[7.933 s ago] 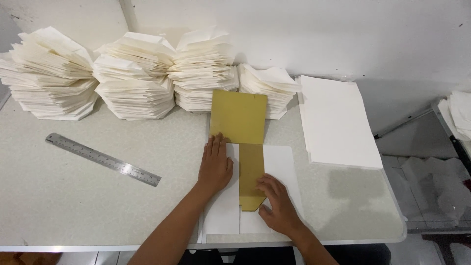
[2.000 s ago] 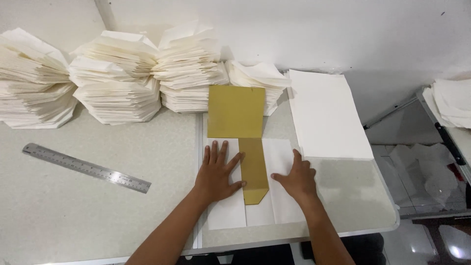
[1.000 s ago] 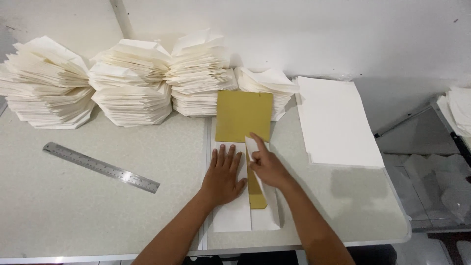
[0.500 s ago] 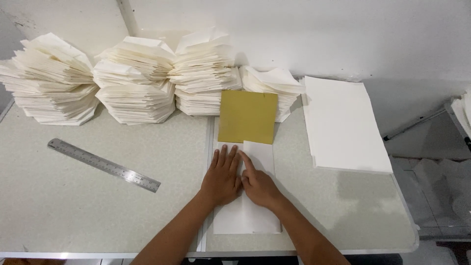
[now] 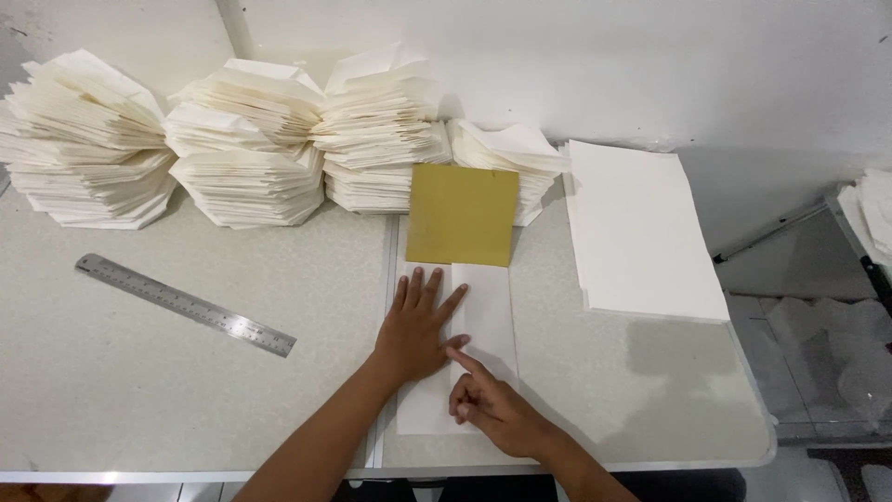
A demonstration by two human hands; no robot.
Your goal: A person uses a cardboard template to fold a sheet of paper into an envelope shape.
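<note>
- Pale speckled table (image 5: pixel 139 400) under a white wall fills the head view, the only view; its near edge runs along the bottom, and a floor with scattered white scraps shows past its right end.
- Along the wall stand fanned stacks of folded paper (image 5: pixel 251 139), side by side and touching, with a lower stack behind a mustard-yellow card (image 5: pixel 462 214). They sit well back, leaving the front of the table for the hands.
- A flat pile of white sheets (image 5: pixel 641 228) lies to the right of the card, apart from it and within reach of the right arm.
- A steel ruler (image 5: pixel 184 304) lies slanted on the left, well apart from both hands and untouched.
- The folded white sheet (image 5: pixel 488 311) lies lengthwise in front of the person, its far end just under the near edge of the yellow card, which seems to serve as a guide for the fold width.
- The left hand (image 5: pixel 418 325) lies flat, fingers spread, palm down on the left half of the sheet; it grips nothing and appears to pin the paper so it cannot slide.
- The right hand (image 5: pixel 488 404) is loosely curled with the forefinger stretched out, its tip on the sheet beside the left hand's thumb, near the long fold line down the middle. It holds nothing; the fingertip looks set to press the crease.
- Both forearms come in from the bottom edge, the left over a seam in the table.
</note>
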